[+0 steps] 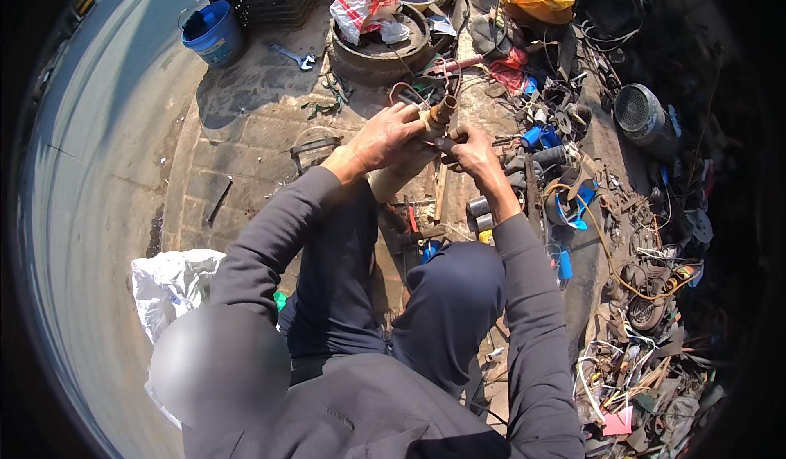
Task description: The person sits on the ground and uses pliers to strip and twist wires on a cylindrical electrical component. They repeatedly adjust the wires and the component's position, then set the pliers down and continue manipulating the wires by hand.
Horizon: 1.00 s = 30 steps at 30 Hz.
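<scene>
Between my knees and the far clutter stands a pale, dusty cylinder, tilted away from me. A brownish, metal-looking neck sticks up at its upper end. My left hand is closed round that upper end, just below the neck. On the other side, my right hand has its thumb and fingers pinched together close against the cylinder; what lies between them is too small to tell. Thin reddish wires loop up behind the neck.
An adjustable wrench lies on the paving near a blue bucket. Beyond my hands stands a round rusty drum with a plastic bag on it. Scrap wires and parts heap along the right; a white sack lies left.
</scene>
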### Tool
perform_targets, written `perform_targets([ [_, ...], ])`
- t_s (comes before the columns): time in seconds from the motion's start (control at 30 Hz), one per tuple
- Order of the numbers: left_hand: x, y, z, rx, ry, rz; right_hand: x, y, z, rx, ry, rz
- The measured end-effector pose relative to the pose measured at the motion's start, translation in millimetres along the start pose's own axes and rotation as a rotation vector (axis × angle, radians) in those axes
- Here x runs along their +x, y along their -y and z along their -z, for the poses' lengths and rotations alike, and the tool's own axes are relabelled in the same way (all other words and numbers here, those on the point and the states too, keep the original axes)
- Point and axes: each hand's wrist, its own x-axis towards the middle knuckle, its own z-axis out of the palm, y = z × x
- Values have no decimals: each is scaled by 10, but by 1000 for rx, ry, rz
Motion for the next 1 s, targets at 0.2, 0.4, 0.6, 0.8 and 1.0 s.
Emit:
perform_targets([
  [0.2,-91,-50,-88,264,32,-78,-24,-61,-121,44,-98,-38],
  [0.4,-103,-54,-127,316,65,-101,-60,-173,-172,-294,-230,264],
  [0.6,-134,-39,-149,305,121,-93,-91,-216,-237,-675,-302,560],
  [0.8,-165,-100,-88,217,111,-45,-112,-246,-301,-782,-365,594],
  [1.0,-160,-114,-90,244,67,-61,-161,-251,-329,-755,-398,597],
])
